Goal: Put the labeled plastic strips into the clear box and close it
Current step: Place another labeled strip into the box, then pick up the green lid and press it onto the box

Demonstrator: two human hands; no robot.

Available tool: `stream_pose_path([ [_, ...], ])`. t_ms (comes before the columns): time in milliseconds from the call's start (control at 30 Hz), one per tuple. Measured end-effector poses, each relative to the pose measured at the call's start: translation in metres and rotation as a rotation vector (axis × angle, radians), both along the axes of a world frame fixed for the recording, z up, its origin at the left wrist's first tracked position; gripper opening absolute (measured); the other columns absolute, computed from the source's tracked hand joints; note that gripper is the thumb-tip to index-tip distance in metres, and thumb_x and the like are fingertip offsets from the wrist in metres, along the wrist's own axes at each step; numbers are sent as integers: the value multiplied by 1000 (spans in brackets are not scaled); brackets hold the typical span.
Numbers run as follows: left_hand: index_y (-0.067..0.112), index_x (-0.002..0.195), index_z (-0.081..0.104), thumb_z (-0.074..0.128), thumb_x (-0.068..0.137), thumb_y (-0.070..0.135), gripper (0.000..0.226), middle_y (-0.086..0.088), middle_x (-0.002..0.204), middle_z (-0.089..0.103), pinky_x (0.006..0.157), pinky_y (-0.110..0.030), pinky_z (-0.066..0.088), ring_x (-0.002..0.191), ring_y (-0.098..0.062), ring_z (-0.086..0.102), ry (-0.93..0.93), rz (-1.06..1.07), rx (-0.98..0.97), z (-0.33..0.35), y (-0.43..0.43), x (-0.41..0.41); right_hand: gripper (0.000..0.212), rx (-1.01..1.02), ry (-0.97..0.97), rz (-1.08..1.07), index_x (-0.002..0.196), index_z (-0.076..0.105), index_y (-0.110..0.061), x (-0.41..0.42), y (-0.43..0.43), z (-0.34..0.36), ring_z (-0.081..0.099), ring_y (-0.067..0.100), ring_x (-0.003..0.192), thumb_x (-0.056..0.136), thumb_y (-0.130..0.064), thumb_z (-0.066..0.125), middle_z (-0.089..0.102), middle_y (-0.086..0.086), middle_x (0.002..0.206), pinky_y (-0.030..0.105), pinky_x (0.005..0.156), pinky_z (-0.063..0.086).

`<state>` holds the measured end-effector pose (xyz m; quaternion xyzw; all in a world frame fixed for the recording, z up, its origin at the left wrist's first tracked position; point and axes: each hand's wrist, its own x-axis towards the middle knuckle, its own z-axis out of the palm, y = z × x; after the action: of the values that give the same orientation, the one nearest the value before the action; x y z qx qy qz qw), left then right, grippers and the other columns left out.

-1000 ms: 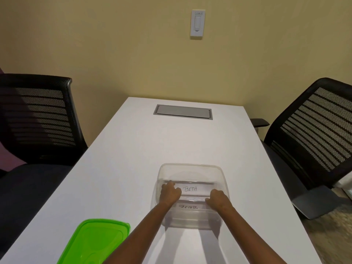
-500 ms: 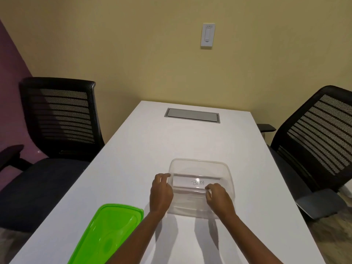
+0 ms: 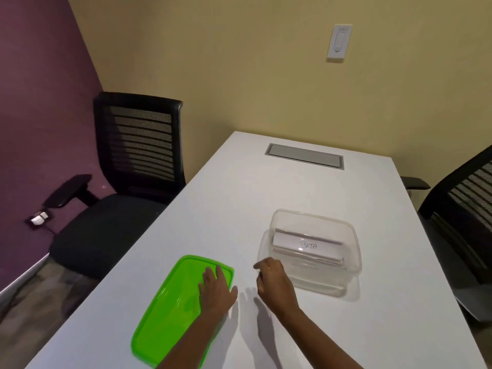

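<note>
The clear box (image 3: 351, 237) stands uncovered on the white table (image 3: 266, 198), right of centre. White labeled strips (image 3: 306, 245) lie stacked inside it; the top one reads "BETA". A green lid (image 3: 165, 315) lies flat on the table to the left of the box. My left hand (image 3: 217, 288) rests palm down on the lid's near right part, fingers spread. My right hand (image 3: 274, 280) hovers just left of the box with its fingers loosely curled and nothing in them.
A grey cable hatch (image 3: 304, 155) is set into the table's far end. One black mesh chair (image 3: 133, 155) stands at the left, another (image 3: 463, 209) at the right edge. A yellow wall with a switch (image 3: 339, 41) lies beyond.
Both hands have left the box and moved left: the left one onto the green lid, the right one to just beside the box. The view has turned left.
</note>
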<state>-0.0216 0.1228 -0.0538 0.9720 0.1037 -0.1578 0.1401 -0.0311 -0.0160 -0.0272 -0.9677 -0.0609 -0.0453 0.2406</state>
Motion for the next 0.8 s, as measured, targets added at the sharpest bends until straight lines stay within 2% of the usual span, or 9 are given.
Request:
stream_pose_path([
  [100,7,149,13,51,90,43,79,-16,158,12,119,-45,19,148,-28,13,74,0,11,-9,9,-11,39,-38,162,39,130,49,-15,-4,20,-13,43,15,125,93,-12,36,49,1,133,27,94,41],
  [200,9,140,30,54,88,40,65,-13,150,29,114,-42,29,143,-26,24,66,-13,62,-14,17,-21,40,-57,323,68,132,46,-12,-9,32,-26,42,19,127,93,-15,38,46,8,135,29,98,40],
  [267,9,135,37,54,89,38,57,-14,150,29,113,-40,31,142,-26,26,79,-21,67,-16,21,-27,39,-71,390,70,132,47,-11,-13,36,-32,44,21,126,93,-15,39,47,10,134,30,99,42],
  [367,9,132,42,51,91,34,49,-16,152,25,113,-40,31,142,-28,25,93,-38,69,-16,23,-31,38,-107,441,66,128,50,-12,-19,39,-39,47,22,123,93,-14,38,48,11,132,30,98,41],
  [467,8,124,49,46,92,20,35,-14,144,34,106,-37,40,135,-28,35,68,-65,77,-14,22,-34,34,-132,495,67,121,53,-8,-23,36,-42,49,22,121,90,-13,40,49,14,129,31,98,41],
  [567,8,119,50,45,89,15,31,-11,137,40,100,-37,44,129,-27,41,50,-51,58,-12,21,-34,31,-106,530,61,118,56,-6,-23,32,-43,49,23,120,90,-13,42,49,15,128,30,98,42],
  [800,5,118,47,41,90,14,30,-12,127,51,93,-40,44,118,-31,52,-121,78,-46,27,16,-8,38,52,516,6,132,49,-12,-9,15,-27,47,19,127,95,-22,46,47,12,135,22,104,33],
])
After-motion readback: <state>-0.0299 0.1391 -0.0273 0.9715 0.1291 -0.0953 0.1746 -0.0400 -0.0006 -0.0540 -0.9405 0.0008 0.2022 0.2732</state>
